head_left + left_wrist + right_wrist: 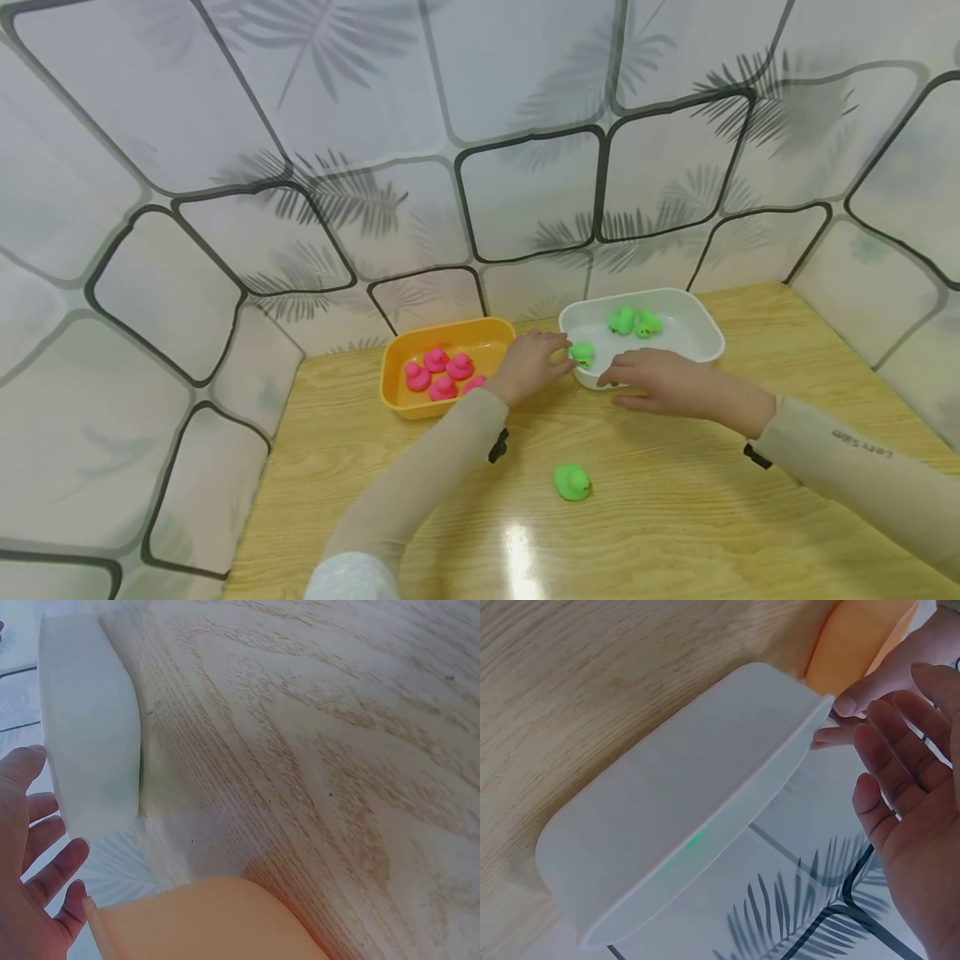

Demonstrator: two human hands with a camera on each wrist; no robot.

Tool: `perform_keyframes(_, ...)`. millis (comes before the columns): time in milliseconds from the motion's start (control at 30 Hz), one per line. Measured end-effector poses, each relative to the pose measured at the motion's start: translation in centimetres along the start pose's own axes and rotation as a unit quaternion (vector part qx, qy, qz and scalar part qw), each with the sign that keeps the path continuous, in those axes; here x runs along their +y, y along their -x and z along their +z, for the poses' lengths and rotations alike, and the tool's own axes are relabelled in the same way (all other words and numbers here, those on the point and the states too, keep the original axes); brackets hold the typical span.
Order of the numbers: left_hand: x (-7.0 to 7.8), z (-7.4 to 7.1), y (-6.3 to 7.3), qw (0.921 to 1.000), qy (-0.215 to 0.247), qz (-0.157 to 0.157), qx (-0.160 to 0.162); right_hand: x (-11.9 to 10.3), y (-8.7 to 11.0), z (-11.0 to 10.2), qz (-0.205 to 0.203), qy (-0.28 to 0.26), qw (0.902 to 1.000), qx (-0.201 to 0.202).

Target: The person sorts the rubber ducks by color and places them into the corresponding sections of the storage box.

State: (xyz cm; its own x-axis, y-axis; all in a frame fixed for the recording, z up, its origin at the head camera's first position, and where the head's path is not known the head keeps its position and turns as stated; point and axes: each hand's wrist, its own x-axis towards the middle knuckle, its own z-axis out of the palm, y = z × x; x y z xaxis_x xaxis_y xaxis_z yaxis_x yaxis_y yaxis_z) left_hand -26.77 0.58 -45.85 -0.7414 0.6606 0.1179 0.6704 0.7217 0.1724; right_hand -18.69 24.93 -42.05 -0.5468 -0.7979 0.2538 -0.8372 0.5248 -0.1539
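My left hand reaches to the left end of the white tray, its loosely bent fingers right at the rim. In the left wrist view no object shows between the left hand's fingers and thumb. A green toy duck lies inside that end of the tray, close to the fingertips. Over the front rim hovers my right hand, fingers relaxed; the right wrist view shows its palm holding nothing. Two more green ducks sit together toward the back of the tray.
Left of the white tray stands an orange tray with several pink ducks, partly behind my left hand. One green duck sits on the wooden table nearer to me. A patterned wall covering rises behind the trays.
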Motion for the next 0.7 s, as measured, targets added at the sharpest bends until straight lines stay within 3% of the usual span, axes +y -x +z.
perform_keyframes(700, 0.1, -0.1, 0.1, 1.0, -0.001, -0.002, 0.002, -1.7, 0.1, 1.4, -0.008, -0.018, 0.9994, -0.029)
